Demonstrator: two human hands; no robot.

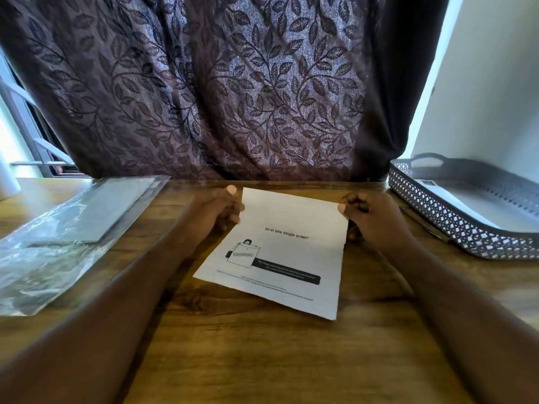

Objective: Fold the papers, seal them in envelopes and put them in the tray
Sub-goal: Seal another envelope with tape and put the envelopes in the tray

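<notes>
A printed white paper [285,246] lies slanted in the middle of the wooden table [262,345], its far part folded over towards me. My left hand [217,209] pinches the paper's far left edge. My right hand [369,217] pinches the far right edge, thumb on top. The grey lattice tray [455,225] stands at the right with a white envelope [472,202] lying inside it. At the left lies a clear plastic packet [73,225] with grey envelopes showing through it.
A dark leaf-patterned curtain [227,88] hangs along the table's far edge. A white wall [490,83] rises behind the tray. A pen [423,223] lies between my right hand and the tray. A window frame [26,118] shows at far left.
</notes>
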